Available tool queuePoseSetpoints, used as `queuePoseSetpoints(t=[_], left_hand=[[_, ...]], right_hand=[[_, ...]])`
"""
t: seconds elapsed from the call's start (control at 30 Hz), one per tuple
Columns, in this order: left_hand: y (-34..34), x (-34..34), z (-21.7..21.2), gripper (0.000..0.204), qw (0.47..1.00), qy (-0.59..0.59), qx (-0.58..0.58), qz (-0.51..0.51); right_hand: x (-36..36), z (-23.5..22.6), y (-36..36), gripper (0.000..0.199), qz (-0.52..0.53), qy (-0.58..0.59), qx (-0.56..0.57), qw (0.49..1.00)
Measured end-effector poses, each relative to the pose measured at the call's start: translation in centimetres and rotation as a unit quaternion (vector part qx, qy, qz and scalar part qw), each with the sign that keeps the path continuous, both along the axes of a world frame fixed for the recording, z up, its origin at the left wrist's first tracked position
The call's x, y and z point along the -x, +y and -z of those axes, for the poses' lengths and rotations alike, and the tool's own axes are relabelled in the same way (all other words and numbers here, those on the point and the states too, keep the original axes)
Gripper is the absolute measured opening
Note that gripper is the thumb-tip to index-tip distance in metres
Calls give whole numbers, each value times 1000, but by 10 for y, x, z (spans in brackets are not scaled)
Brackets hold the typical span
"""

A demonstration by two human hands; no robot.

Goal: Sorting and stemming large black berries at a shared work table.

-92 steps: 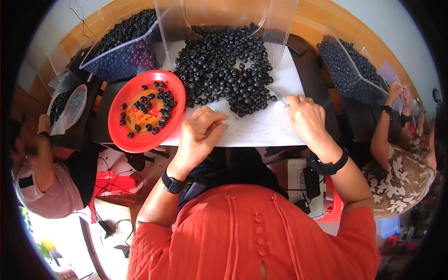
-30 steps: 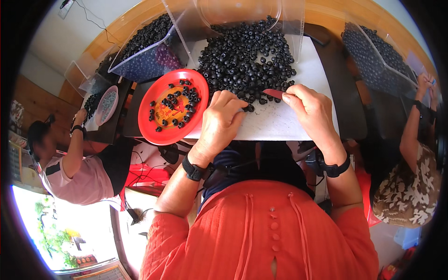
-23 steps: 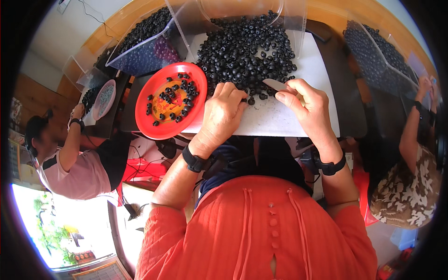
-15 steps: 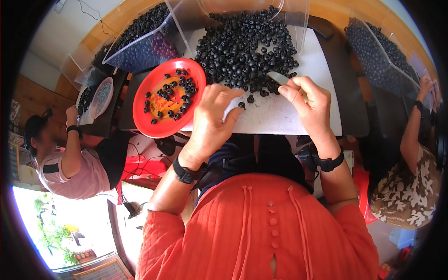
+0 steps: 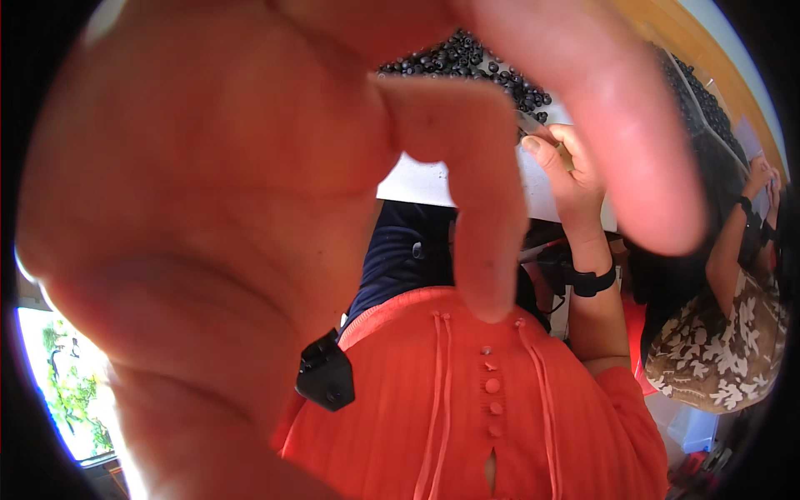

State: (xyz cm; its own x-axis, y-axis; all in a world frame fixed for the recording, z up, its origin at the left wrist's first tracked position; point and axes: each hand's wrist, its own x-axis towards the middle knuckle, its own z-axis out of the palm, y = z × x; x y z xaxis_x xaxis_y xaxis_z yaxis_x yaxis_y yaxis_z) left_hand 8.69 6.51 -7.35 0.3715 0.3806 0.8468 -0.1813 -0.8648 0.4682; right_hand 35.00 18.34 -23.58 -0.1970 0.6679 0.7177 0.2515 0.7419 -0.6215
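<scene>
My left hand point(image 5: 242, 175) is raised close to the head camera and fills much of the picture. Its palm faces the view, its fingers are bent but apart, and nothing shows in them. Behind it, over the white board point(image 5: 421, 181), my right hand point(image 5: 573, 179) pinches a small knife point(image 5: 530, 123), its pale blade pointing toward the pile. That pile is of small, shiny, round black pieces point(image 5: 454, 58), partly covered by my left hand. The red plate is hidden from view.
At the right stands a clear bin point(image 5: 696, 104) of dark round pieces. Beside it is another person in a brown patterned garment point(image 5: 708, 346), with hands at the bin's near end. A bright screen or window point(image 5: 71, 379) shows at the lower left.
My left hand has come up from the board toward the camera, covering the plate, the left bins and the person on the left. My right hand still holds the knife.
</scene>
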Motion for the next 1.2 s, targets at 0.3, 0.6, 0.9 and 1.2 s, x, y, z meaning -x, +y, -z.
queuePoseSetpoints(t=[0.3, 0.6, 0.9, 1.2], left_hand=[[21, 8, -15, 122, 999, 30, -22, 1], [17, 14, -22, 110, 997, 61, 46, -26], [12, -47, 17, 60, 960, -80, 249, -100], [33, -27, 150, 19, 854, 189, 160, -458]], right_hand=[[3, -2, -16, 16, -26, -4, 39, 999], [1, -5, -10, 17, 15, -19, 11, 1000], [-14, -3, -6, 17, 48, -43, 25, 998], [-5, -11, -15, 13, -10, 56, 3, 998]])
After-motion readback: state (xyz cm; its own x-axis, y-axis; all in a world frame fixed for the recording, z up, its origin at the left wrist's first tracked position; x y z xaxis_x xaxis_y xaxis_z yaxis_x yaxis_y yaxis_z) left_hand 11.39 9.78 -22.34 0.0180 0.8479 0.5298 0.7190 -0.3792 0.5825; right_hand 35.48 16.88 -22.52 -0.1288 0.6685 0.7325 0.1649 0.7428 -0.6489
